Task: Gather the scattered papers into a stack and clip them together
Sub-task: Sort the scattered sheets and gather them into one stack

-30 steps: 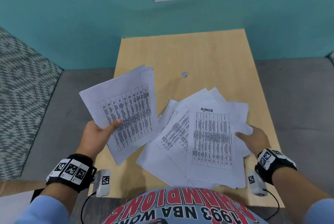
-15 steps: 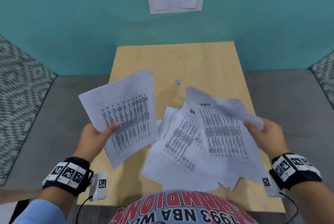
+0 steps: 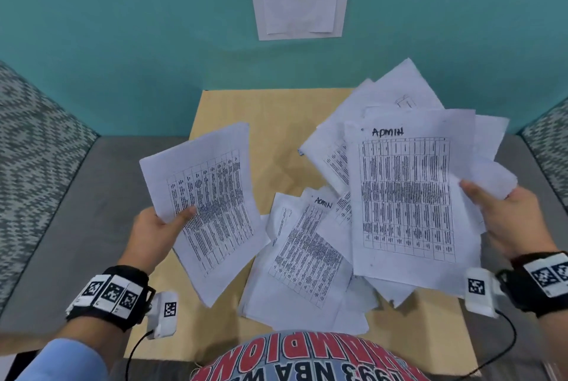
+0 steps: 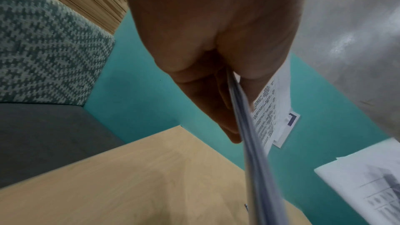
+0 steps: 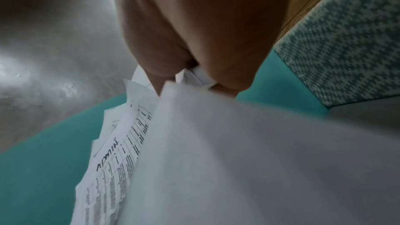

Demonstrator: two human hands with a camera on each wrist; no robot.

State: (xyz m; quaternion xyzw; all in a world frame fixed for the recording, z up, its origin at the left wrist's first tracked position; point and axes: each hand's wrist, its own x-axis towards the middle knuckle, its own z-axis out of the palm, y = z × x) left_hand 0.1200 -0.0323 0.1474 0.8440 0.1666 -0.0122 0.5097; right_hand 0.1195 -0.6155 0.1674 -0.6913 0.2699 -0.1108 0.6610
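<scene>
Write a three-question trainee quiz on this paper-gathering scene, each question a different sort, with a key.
1. True or false: the left hand is empty.
2. Multiple choice: the sheet with handwritten "ADMIN" on top gripped by the right hand is (a) flat on the table, (b) lifted off the table, (c) taped to the wall.
3. Fill in: loose printed white sheets remain on the light wooden ____.

Key: 1 false, it grips a bundle of printed white sheets; 2 b; 3 table.
</scene>
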